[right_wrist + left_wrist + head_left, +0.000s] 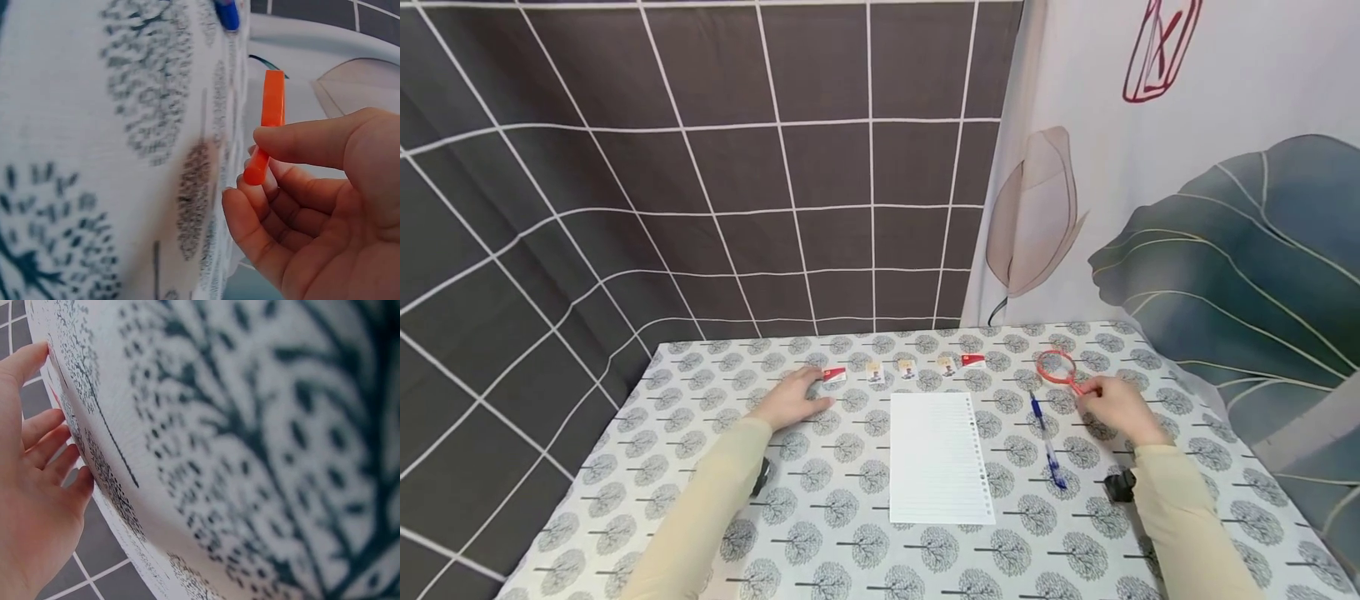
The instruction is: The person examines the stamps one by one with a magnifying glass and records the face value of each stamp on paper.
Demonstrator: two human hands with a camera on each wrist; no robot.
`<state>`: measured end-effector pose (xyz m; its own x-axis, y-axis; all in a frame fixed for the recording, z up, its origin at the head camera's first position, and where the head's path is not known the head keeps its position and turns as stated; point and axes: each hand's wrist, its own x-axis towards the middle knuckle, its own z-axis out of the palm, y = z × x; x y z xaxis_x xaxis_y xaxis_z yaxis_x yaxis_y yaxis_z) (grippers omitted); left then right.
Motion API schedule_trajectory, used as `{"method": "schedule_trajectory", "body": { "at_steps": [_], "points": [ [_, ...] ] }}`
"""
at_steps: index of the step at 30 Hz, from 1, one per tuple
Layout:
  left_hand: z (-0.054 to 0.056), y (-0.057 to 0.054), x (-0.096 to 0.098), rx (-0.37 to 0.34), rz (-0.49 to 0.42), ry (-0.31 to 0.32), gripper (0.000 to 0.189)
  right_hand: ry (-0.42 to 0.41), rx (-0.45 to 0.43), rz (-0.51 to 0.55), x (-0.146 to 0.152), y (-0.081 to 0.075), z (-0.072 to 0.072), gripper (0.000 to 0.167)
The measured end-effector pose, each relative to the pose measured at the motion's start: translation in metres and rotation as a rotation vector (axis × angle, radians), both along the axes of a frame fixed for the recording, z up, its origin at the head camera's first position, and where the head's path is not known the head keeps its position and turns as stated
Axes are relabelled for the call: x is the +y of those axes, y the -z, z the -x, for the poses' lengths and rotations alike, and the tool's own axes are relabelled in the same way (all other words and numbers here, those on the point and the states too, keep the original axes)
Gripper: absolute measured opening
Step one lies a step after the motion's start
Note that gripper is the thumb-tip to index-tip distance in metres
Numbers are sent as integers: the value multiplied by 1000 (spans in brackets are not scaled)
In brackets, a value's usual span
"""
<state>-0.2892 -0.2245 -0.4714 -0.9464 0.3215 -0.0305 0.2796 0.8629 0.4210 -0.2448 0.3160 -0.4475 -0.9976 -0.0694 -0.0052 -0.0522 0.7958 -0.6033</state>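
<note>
The magnifier sits right of centre in the head view, your right hand pinching its handle. The pen lies below, the paper at lower centre; your left hand, fingers relaxed, is beside the leftmost card.

On the far right, the curtain is bearing a red mark: a drawn outline enclosing strokes that are forming what looks like an X. Farther left, the left red card, three middle cards and the right red card are lying in a row, showing markings too small to read.
</note>
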Motion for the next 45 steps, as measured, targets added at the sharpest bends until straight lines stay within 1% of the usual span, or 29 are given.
{"method": "schedule_trajectory", "body": {
  "at_steps": [6, 8, 12, 17, 23, 28, 36, 41, 45],
  "points": [
    [2, 2, 1, -5, -2, -2, 76, -6, -58, -5, 1, 6, -1, 16],
    [3, 2, 1, -7, 3, -2, 77, -2, -85, -8, 1, 5, -1, 15],
    [4, 3, 0, -4, 13, -4, 77, -6, -109, -24, 1, 3, -1, 16],
    [2, 1, 0, -10, 7, -10, 76, -30, -120, -48, 2, 2, 2, 15],
    [1, -2, 1, -15, 16, -7, 77, -33, -120, -57, 3, 1, 4, 14],
    [0, -2, 2, -16, 18, -6, 77, -34, -112, -75, 2, 1, 4, 14],
    [-2, -3, 3, -15, 32, -20, 76, -34, -96, -93, 3, 4, 4, 18],
    [-3, -4, 4, -8, 23, -13, 77, -44, -44, -76, 2, 0, 2, 22],
    [-3, -5, 4, 20, 16, 3, 79, -87, 31, -65, -3, -3, 2, 22]
  ]
}}
